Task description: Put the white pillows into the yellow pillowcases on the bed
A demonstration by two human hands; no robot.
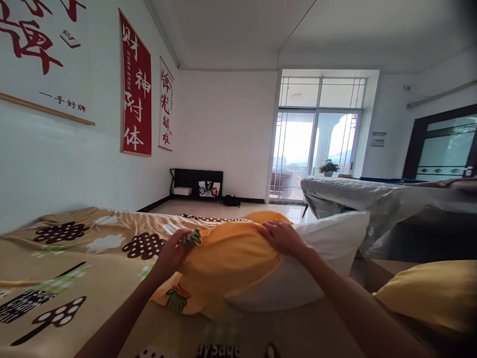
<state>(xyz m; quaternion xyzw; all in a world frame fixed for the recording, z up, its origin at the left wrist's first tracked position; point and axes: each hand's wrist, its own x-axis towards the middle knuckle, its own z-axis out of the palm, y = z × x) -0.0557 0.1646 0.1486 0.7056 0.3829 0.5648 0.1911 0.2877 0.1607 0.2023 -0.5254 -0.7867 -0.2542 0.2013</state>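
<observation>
An orange pillowcase (231,251) with green leafy prints is drawn over the left part of a white pillow (331,238); the pillow's right part lies bare. My left hand (178,251) is closed on the pillowcase at its left end, beside a green print. With bent fingers my right hand (281,236) grips the case's upper right side, where the orange cloth meets the white pillow. Both rest on a tan patterned bedspread (112,278). The inside of the case is hidden.
To the right lies a yellow pillow (436,293). Beyond stands a plastic-covered table or furniture piece (346,194) with another person's arm (458,185) at its far right. A potted plant (328,167) is behind it, and a low black bench (197,178) stands by the back wall.
</observation>
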